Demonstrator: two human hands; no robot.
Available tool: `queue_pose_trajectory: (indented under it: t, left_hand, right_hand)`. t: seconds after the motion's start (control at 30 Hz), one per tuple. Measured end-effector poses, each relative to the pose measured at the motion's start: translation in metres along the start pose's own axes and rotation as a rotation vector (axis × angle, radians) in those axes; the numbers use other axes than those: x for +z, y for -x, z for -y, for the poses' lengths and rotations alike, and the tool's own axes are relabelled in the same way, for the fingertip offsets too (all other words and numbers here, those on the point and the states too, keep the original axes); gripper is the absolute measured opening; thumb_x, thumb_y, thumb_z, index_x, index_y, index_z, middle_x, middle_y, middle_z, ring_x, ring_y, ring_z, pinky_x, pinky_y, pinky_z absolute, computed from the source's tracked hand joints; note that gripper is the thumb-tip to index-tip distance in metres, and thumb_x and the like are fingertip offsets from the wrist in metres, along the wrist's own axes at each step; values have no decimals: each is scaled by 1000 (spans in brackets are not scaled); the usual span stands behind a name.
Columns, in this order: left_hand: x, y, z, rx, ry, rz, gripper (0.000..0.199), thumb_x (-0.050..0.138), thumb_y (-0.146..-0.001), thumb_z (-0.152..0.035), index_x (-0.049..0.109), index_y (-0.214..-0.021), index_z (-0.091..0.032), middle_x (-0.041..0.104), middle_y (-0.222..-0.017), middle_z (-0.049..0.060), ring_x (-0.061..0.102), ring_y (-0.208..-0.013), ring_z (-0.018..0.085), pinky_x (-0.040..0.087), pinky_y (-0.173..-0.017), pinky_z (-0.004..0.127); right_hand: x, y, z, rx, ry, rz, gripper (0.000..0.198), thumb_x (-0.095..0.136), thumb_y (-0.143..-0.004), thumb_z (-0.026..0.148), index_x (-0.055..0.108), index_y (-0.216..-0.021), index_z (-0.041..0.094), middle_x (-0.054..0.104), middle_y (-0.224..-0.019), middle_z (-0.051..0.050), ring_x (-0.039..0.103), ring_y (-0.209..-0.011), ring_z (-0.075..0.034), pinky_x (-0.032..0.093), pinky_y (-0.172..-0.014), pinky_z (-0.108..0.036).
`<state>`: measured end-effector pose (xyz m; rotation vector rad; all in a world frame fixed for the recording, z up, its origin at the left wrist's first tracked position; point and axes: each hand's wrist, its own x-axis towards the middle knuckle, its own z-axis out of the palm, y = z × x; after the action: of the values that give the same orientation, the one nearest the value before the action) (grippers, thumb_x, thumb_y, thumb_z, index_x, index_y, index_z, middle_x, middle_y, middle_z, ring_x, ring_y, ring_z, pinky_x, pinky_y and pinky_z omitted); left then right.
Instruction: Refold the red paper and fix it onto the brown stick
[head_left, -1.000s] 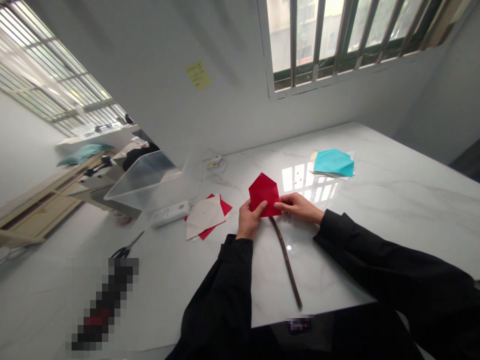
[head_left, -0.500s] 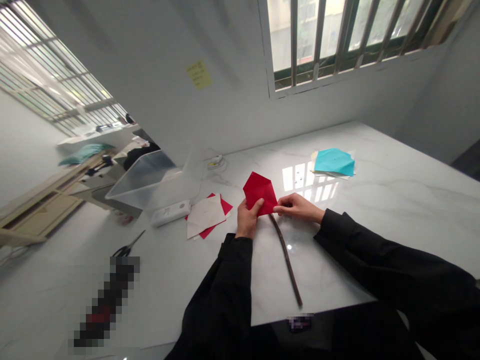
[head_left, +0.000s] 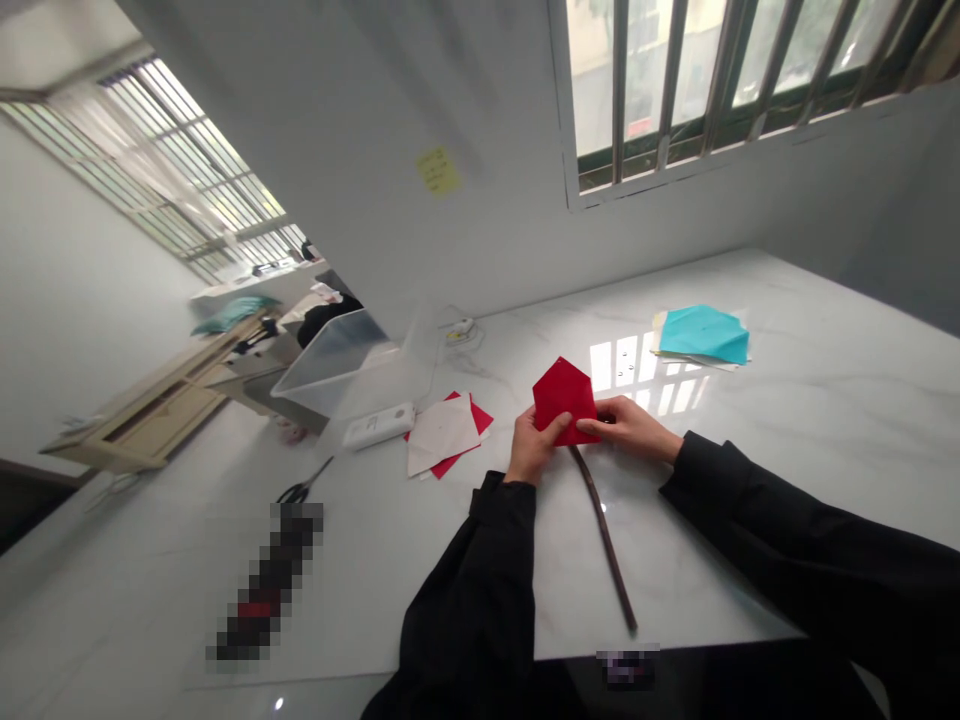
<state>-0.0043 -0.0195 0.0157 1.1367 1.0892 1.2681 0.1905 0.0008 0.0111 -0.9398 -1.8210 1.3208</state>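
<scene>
Paper, red and folded to a point (head_left: 564, 398), sits lower and squarer than half a second ago, when it was tipped up toward the left. Left hand (head_left: 534, 450) and right hand (head_left: 631, 428) pinch its bottom edge, fingers clenched on it, just above the desk (head_left: 787, 450) and the dark stick (head_left: 604, 535).

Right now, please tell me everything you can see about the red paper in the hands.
The red paper is a thin, matte sheet folded into a flat shape with a pointed top. It is held above the white table, lower edge pinched by the left hand and right hand. A dark thin stick lies just below it.
</scene>
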Motion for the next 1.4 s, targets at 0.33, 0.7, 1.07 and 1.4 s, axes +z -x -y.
queue_pose_trajectory:
  t: [0.33,0.7,1.07,1.4]
  left_hand:
    - [-4,-2,-1,123,15,-66,82,89,-67,-31,50,-139,-25,72,-117,10,72,-95,23,59,-83,33]
    - [-3,1,-7,120,-31,-47,34,71,-83,-52,71,-86,-18,72,-90,5,65,-75,17,50,-62,25]
    - [-5,-3,-6,-45,93,39,71,87,-68,-42,58,-130,-21,72,-84,1,66,-69,15,54,-68,26]
    - [-5,-5,-5,-35,51,60,65,90,-66,-39,63,-121,-18,74,-97,6,70,-81,18,56,-72,28]
  right_hand:
    - [-4,0,-7,55,59,165,54,63,-89,64,74,-92,12,67,-78,-7,53,-66,-16,37,-58,-29]
    - [-3,-1,-4,59,72,113,47,64,-89,58,74,-91,13,67,-75,-5,52,-62,-15,35,-56,-28]
    - [-3,-2,-6,41,56,63,43,64,-91,55,76,-96,14,67,-74,-3,53,-63,-15,35,-56,-27]
    - [0,-1,0,10,-94,38,48,68,-88,56,75,-110,14,76,-96,-8,66,-80,-21,48,-69,-29]
